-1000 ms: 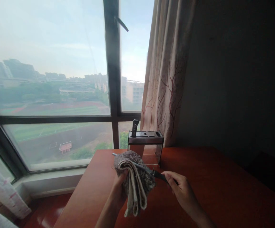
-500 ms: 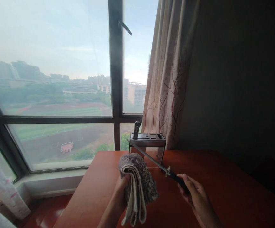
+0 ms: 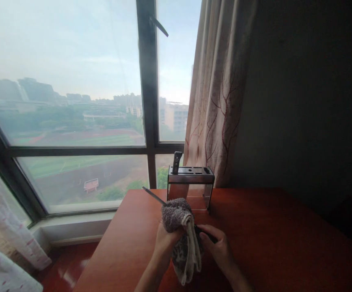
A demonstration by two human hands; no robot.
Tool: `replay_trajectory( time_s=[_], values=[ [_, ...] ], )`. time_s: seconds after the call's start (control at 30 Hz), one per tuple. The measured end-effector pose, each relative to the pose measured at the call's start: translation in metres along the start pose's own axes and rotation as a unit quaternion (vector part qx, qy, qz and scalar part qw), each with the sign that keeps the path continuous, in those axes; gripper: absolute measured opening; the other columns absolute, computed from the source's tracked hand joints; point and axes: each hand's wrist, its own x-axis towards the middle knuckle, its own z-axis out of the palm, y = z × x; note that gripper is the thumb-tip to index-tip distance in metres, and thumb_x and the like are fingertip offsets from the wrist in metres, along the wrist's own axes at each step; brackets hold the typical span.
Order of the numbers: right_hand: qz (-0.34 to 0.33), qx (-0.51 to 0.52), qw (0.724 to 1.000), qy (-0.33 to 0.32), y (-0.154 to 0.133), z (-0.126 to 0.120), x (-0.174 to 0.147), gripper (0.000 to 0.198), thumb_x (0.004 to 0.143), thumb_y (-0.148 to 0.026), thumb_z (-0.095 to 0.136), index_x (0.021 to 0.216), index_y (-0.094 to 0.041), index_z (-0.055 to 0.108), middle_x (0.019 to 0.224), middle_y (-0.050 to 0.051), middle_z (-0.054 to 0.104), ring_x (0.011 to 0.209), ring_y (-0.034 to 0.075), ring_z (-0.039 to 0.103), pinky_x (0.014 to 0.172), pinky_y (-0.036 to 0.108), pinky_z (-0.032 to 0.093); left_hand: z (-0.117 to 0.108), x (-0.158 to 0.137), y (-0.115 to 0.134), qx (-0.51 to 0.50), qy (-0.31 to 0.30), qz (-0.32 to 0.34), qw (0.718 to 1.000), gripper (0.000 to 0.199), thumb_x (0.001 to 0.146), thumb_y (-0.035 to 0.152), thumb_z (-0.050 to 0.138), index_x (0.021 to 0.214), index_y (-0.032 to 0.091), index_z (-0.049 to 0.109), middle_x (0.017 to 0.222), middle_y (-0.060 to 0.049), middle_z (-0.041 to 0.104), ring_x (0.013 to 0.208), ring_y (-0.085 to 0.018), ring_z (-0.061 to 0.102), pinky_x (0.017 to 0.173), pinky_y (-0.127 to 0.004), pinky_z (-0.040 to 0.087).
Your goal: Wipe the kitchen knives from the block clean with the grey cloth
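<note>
A folded grey towel [image 3: 177,215] is gripped by my left hand [image 3: 165,245], wrapped around the rod of a honing steel [image 3: 154,196]. The rod's bare tip sticks out of the towel toward the upper left. My right hand [image 3: 221,249] is closed on the steel's black handle, close to the towel's right side. Cloth and fingers hide the guard and most of the rod. Behind the towel, a metal-framed knife block [image 3: 191,178] stands on the table with one knife [image 3: 177,163] upright in its left slot.
The reddish-brown wooden table [image 3: 270,227] spreads under my hands. Beyond it are a dark-framed window [image 3: 81,151] and a patterned curtain [image 3: 218,105]. Another curtain [image 3: 8,267] hangs at lower left, beside a white sill [image 3: 72,229].
The honing steel has moved left and down, and the towel now wraps its rod. Both my hands have come closer together. The view has shifted slightly.
</note>
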Motion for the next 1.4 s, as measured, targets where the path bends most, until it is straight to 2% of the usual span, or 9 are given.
replay_trajectory(
  time_s=[0.27, 0.43, 0.57, 0.67, 0.73, 0.83, 0.97, 1.13, 1.4],
  values=[
    [-0.180, -0.108, 0.978, -0.010, -0.005, 0.003, -0.005, 0.028, 0.089, -0.030, 0.060, 0.115, -0.026, 0.068, 0.086, 0.005, 0.067, 0.078, 0.019, 0.066, 0.069, 0.027, 0.054, 0.000, 0.004, -0.017, -0.006, 0.051, 0.012, 0.999, 0.048, 0.044, 0.035, 0.084, 0.084, 0.011, 0.072, 0.079, -0.010, 0.074, 0.072, -0.029, 0.069, 0.067, -0.036, 0.055],
    [-0.206, -0.152, 0.967, -0.018, -0.009, 0.009, -0.008, 0.035, 0.092, -0.024, 0.054, 0.126, -0.028, 0.061, 0.097, 0.007, 0.067, 0.088, 0.019, 0.065, 0.079, 0.030, 0.053, -0.008, 0.009, -0.022, -0.095, 0.062, -0.032, 0.993, 0.052, 0.049, 0.035, 0.086, 0.091, 0.010, 0.071, 0.088, -0.011, 0.075, 0.077, -0.028, 0.070, 0.071, -0.035, 0.055],
    [-0.131, -0.101, 0.984, -0.068, -0.017, 0.013, -0.015, 0.032, 0.092, -0.035, 0.055, 0.120, -0.027, 0.066, 0.100, 0.008, 0.071, 0.091, 0.022, 0.066, 0.083, 0.032, 0.053, -0.016, 0.008, -0.019, -0.126, 0.063, -0.054, 0.989, 0.043, 0.058, 0.034, 0.083, 0.091, 0.010, 0.069, 0.085, -0.009, 0.074, 0.074, -0.024, 0.071, 0.069, -0.032, 0.055],
    [0.017, -0.001, 0.995, -0.098, -0.022, 0.015, -0.020, 0.042, 0.091, -0.051, 0.050, 0.110, -0.022, 0.071, 0.080, 0.008, 0.071, 0.070, 0.020, 0.066, 0.060, 0.027, 0.053, -0.020, 0.008, -0.014, -0.156, 0.059, -0.069, 0.984, 0.040, 0.061, 0.033, 0.081, 0.092, 0.012, 0.067, 0.076, -0.006, 0.073, 0.067, -0.023, 0.070, 0.064, -0.032, 0.055],
    [0.114, 0.081, 0.984, -0.112, -0.024, 0.015, -0.020, 0.056, 0.089, -0.062, 0.044, 0.108, -0.017, 0.071, 0.059, 0.002, 0.062, 0.046, 0.012, 0.052, 0.039, 0.020, 0.038, -0.021, 0.008, -0.010, -0.182, 0.056, -0.075, 0.979, 0.039, 0.060, 0.032, 0.081, 0.091, 0.012, 0.067, 0.073, -0.005, 0.073, 0.066, -0.024, 0.070, 0.063, -0.033, 0.056],
    [0.157, 0.134, 0.971, -0.124, -0.026, 0.012, -0.017, 0.063, 0.086, -0.068, 0.043, 0.104, -0.015, 0.072, 0.049, -0.003, 0.050, 0.038, 0.007, 0.035, 0.035, 0.017, 0.026, -0.024, 0.010, -0.006, -0.200, 0.058, -0.063, 0.976, 0.039, 0.058, 0.032, 0.081, 0.089, 0.013, 0.067, 0.075, -0.005, 0.074, 0.068, -0.026, 0.071, 0.064, -0.034, 0.057],
    [0.055, 0.036, 0.995, -0.073, -0.026, 0.002, -0.012, 0.042, 0.086, -0.055, 0.055, 0.101, -0.021, 0.075, 0.073, 0.005, 0.067, 0.063, 0.016, 0.059, 0.057, 0.025, 0.048, -0.031, 0.017, -0.005, -0.195, 0.080, -0.028, 0.977, 0.039, 0.060, 0.031, 0.081, 0.091, 0.013, 0.067, 0.077, -0.004, 0.074, 0.069, -0.024, 0.071, 0.062, -0.031, 0.057],
    [-0.102, -0.053, 0.993, -0.010, -0.022, -0.007, -0.008, 0.023, 0.085, -0.035, 0.063, 0.105, -0.028, 0.073, 0.091, 0.006, 0.066, 0.085, 0.020, 0.063, 0.076, 0.029, 0.052, -0.038, 0.022, -0.005, -0.179, 0.114, -0.017, 0.977, 0.040, 0.059, 0.026, 0.081, 0.094, 0.012, 0.068, 0.076, -0.004, 0.074, 0.067, -0.023, 0.071, 0.059, -0.029, 0.056],
    [-0.073, -0.026, 0.997, 0.028, -0.020, -0.016, -0.008, 0.021, 0.084, -0.037, 0.065, 0.101, -0.027, 0.073, 0.092, 0.006, 0.068, 0.086, 0.022, 0.064, 0.077, 0.029, 0.051, -0.040, 0.021, 0.004, -0.190, 0.086, -0.019, 0.978, 0.038, 0.061, 0.031, 0.080, 0.092, 0.014, 0.068, 0.086, -0.006, 0.075, 0.074, -0.026, 0.072, 0.064, -0.032, 0.058]
  ],
)
